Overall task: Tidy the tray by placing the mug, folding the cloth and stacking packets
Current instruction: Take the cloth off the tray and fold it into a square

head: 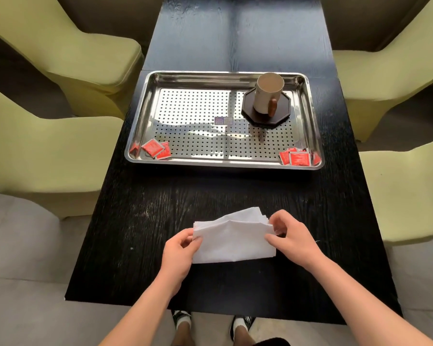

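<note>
A black table [160, 221] stands between pale green chairs [60, 71]. On its far half sits a perforated steel tray [185, 108]. In the tray's far right, a beige mug [268, 93] with a brown handle stands on a dark coaster [280, 118]. Red packets [155, 148] lie scattered in the tray's near left and near right corners. Near the front edge, a white cloth [233, 240], partly folded and rumpled, is pinched at its left edge by the left hand [180, 250] and at its right edge by the right hand [290, 236].

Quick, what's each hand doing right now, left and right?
Left hand: closed, pinching the left edge of the white cloth.
Right hand: closed, pinching the cloth's right edge.
</note>
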A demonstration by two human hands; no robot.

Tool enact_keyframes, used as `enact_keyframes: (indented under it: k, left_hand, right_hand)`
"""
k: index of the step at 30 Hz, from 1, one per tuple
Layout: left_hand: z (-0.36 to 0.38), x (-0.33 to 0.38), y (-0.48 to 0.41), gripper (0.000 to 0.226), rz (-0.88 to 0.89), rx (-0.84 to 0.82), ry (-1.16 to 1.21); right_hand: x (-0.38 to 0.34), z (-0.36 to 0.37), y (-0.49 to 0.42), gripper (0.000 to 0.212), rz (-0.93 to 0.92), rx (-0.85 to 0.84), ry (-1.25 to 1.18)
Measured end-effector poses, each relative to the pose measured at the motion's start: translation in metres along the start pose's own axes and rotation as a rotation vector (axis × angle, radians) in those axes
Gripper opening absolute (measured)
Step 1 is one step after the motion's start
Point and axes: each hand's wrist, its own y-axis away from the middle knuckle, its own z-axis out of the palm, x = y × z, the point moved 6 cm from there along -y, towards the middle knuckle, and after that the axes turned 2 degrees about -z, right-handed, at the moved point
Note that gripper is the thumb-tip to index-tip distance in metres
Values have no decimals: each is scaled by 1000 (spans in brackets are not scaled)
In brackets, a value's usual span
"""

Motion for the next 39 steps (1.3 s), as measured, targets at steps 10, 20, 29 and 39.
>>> enact_keyframes:
  k: [10,20,29,39]
  left_hand:
    - [13,6,-17,57,-61,41,-169]
    - [4,27,-15,11,106,186,-367]
    - [-1,21,-11,15,89,116,-252]
    - [3,5,-23,27,-129,141,-84]
  right_hand:
    - [-24,29,-42,6,-231,-259,647]
    - [-36,23,-40,14,-341,-174,516]
    - [-7,14,3,29,-79,-147,208]
    - [5,24,-25,20,99,25,74]
